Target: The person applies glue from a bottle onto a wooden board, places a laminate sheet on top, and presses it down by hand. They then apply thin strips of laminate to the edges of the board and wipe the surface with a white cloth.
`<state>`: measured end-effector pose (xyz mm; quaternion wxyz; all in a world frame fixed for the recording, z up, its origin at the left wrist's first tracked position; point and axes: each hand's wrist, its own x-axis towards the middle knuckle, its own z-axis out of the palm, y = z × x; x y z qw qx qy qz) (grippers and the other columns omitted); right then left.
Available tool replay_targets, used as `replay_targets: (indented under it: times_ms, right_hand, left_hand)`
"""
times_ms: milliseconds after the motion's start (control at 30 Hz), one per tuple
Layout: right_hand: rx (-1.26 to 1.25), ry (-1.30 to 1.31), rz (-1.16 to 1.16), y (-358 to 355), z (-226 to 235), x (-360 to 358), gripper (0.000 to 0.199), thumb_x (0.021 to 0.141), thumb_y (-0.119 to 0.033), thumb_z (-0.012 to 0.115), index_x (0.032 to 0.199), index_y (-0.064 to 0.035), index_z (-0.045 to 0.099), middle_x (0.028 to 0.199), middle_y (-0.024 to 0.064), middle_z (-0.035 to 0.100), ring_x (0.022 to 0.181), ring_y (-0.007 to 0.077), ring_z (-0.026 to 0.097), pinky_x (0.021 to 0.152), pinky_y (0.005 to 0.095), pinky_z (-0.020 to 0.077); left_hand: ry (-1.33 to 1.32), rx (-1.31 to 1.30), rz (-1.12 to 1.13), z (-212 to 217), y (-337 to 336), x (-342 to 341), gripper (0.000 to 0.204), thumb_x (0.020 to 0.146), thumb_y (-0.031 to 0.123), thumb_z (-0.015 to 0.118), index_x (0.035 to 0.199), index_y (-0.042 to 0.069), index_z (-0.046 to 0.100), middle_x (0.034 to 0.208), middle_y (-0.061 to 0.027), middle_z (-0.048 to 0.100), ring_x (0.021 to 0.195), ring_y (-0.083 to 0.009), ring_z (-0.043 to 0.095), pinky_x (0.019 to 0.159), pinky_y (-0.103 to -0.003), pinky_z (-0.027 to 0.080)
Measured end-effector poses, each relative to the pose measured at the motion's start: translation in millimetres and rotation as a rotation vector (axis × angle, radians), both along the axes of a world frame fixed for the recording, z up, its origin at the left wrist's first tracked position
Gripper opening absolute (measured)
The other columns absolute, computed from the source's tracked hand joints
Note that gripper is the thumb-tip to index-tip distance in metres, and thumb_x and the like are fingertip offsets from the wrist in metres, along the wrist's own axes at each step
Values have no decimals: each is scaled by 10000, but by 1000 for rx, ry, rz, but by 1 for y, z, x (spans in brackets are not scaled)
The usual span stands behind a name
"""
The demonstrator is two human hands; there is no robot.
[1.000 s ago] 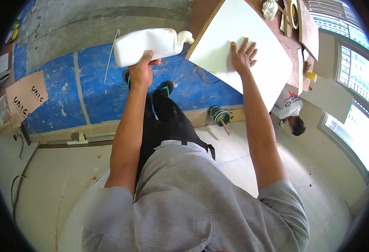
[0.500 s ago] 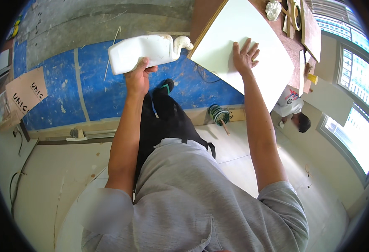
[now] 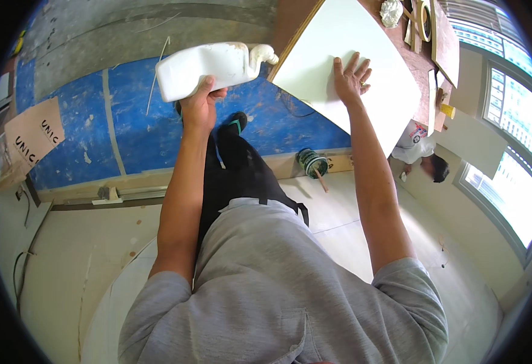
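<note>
My left hand [image 3: 203,106] is closed around a white plastic bottle [image 3: 202,71], which lies tilted on its side in the air. Its curved, smeared nozzle [image 3: 262,56] points right, close to the wooden edge of a white panel [image 3: 314,67]. Whether the nozzle touches that edge I cannot tell. On the panel's white face my right hand [image 3: 352,84] rests flat with its fingers spread, holding nothing.
The panel lies on a brown table with a tape roll [image 3: 424,23], crumpled white material [image 3: 391,12] and wood strips. Below stands a tin [image 3: 312,162] with a stick. Blue sheeting [image 3: 84,133] covers part of the floor. Another person [image 3: 420,151] is low at the right.
The bottle and my left hand have shifted slightly up in the picture. My right hand stays flat on the panel. The other person's arm has moved a little.
</note>
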<state>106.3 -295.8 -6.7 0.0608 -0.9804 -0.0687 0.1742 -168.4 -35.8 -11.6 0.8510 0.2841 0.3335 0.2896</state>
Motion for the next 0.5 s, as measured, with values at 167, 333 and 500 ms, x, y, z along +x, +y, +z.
replay_targets:
  times_ms: [167,333,500]
  right_hand:
    - [-18,19,7,7,10,-2,982,956,-816,258,1681,-201,9,1722,215,-121,1583,424,-140,1220,679,-19]
    - [-15,0,2,0,1,0,1032,921,-881,230,1680,-221,-1,1724,206,-119,1584,420,-141,1211,695,-15]
    - [-6,2,9,1,2,0,1026,922,-882,219,1680,-229,-3,1723,206,-126,1584,420,-143,1209,697,-17]
  left_hand:
    - [-28,50,-34,-17,2,15,402,959,120,723,1309,-13,577,1071,-134,715,822,-242,721,662,-318,609]
    - [24,4,-34,-11,1,-3,405,956,127,732,1303,-17,581,1055,-136,715,796,-240,719,669,-313,614]
    - [-39,31,-41,-13,6,18,388,948,110,733,1284,-22,591,1032,-139,718,774,-236,716,658,-311,614]
